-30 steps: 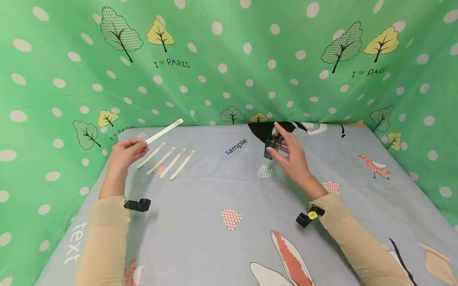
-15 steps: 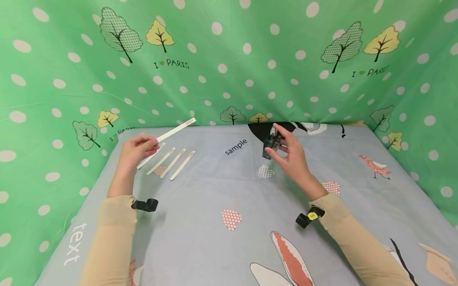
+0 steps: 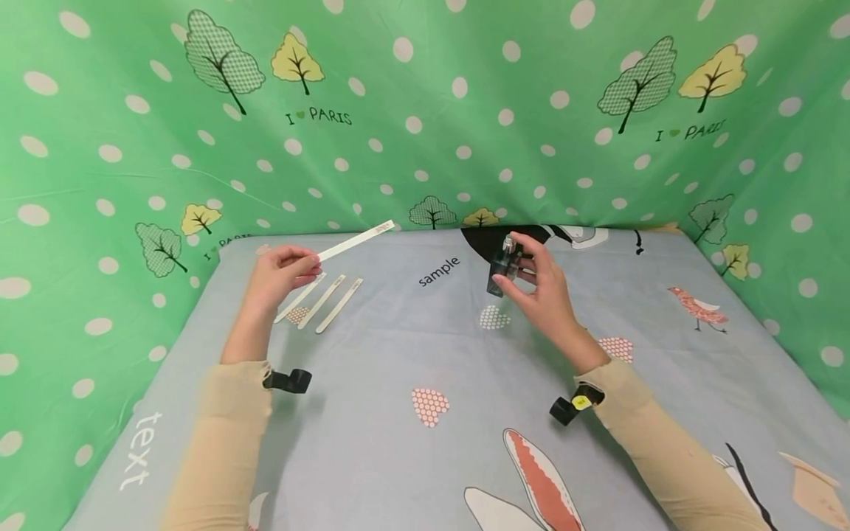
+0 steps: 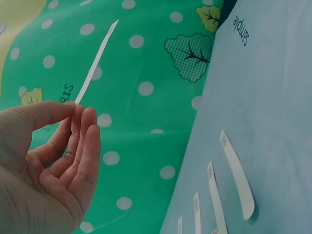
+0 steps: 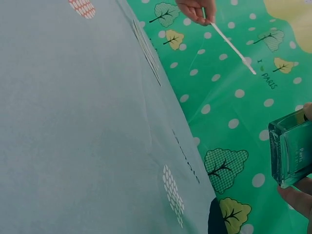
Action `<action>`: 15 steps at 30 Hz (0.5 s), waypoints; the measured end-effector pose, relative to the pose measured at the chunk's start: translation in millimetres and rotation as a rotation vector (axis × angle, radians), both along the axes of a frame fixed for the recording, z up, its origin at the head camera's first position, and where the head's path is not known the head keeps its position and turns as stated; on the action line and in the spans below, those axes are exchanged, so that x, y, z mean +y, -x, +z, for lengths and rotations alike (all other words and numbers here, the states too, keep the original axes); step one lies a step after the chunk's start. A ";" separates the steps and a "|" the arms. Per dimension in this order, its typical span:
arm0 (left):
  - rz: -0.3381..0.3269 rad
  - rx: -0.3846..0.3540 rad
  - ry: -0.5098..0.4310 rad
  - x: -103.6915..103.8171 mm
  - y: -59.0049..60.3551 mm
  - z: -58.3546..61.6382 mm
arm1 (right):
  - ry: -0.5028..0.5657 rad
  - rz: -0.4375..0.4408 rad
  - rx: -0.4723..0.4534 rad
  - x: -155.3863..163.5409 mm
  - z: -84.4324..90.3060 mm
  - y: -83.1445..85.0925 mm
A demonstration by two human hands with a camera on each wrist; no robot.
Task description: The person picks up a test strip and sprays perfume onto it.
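My left hand pinches a white paper perfume test strip between thumb and fingertips. The strip slants up to the right, its printed end outward. In the left wrist view the other fingers are loosely bent below the strip. To the right, my right hand holds a dark, clear glass perfume bottle above the cloth, index fingertip at the sprayer on top. Its square glass body fills the right edge of the right wrist view. A gap separates the raised strip from the bottle.
Several more test strips lie side by side on the grey-blue printed cloth, below my left hand. A green polka-dot curtain rises behind the table and along its sides.
My left hand has moved right with the test strip, toward the bottle, and now covers one of the strips lying on the cloth. The right hand and bottle have stayed nearly still.
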State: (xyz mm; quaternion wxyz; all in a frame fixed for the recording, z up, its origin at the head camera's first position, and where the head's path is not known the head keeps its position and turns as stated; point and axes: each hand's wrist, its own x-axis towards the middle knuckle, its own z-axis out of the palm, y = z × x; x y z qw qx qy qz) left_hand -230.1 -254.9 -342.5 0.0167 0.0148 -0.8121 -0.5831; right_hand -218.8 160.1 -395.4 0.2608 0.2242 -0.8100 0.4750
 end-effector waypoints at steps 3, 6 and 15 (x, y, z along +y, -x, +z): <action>-0.011 -0.012 -0.013 8.3 1.0 -0.9 | -0.004 0.005 0.009 0.4 0.0 -0.5; -0.021 -0.022 -0.029 17.2 1.2 -0.6 | -0.017 0.010 0.020 0.5 -0.1 -1.2; -0.058 -0.029 -0.017 42.6 -0.7 0.1 | -0.017 0.032 0.043 0.8 -1.5 -1.7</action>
